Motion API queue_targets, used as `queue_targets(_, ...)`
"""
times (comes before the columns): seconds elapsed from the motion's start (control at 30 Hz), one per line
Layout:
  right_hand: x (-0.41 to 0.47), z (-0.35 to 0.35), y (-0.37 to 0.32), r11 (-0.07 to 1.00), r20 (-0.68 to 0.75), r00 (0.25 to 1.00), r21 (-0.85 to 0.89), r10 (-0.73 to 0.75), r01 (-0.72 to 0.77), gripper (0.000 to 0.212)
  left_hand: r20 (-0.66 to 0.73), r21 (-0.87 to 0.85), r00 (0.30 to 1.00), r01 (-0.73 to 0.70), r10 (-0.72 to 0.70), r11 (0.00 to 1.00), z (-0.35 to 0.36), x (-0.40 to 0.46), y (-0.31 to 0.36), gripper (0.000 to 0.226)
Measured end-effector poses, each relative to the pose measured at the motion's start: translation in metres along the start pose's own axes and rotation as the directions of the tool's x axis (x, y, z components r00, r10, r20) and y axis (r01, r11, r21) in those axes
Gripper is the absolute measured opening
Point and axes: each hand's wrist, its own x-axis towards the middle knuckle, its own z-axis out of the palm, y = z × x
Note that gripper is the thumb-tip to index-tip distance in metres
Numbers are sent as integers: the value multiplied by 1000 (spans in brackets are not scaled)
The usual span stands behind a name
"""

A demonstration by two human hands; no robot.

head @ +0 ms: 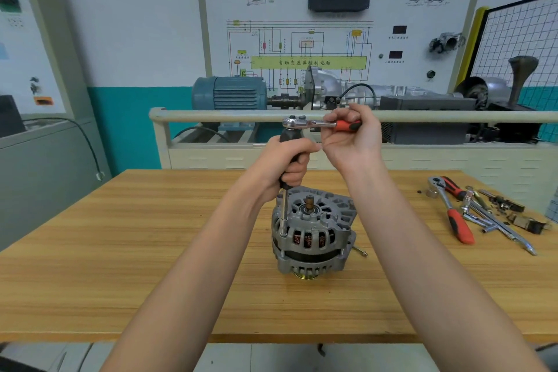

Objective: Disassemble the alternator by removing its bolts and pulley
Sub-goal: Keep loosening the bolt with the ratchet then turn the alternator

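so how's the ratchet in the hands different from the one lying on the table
The held ratchet is up in the air, level, gripped by the right hand and seated on a driver that the left hand holds on the alternator. The table ratchet lies loose among other tools and looks longer. Both have chrome heads and red-black handles.

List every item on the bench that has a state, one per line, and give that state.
alternator: upright on the table, pulley end down
driver: vertical, tip on a housing bolt, gripped by left hand
small ratchet: horizontal on the driver's top, held by right hand
large ratchet: lying idle
loose bolt: lying beside alternator
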Motion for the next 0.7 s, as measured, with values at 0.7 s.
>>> queue_targets(0.7, -41, 6, -1, 960, 270, 950, -183, -158, 212, 52, -157, 16, 975, -156, 157, 988, 2, -9, -1, 37)
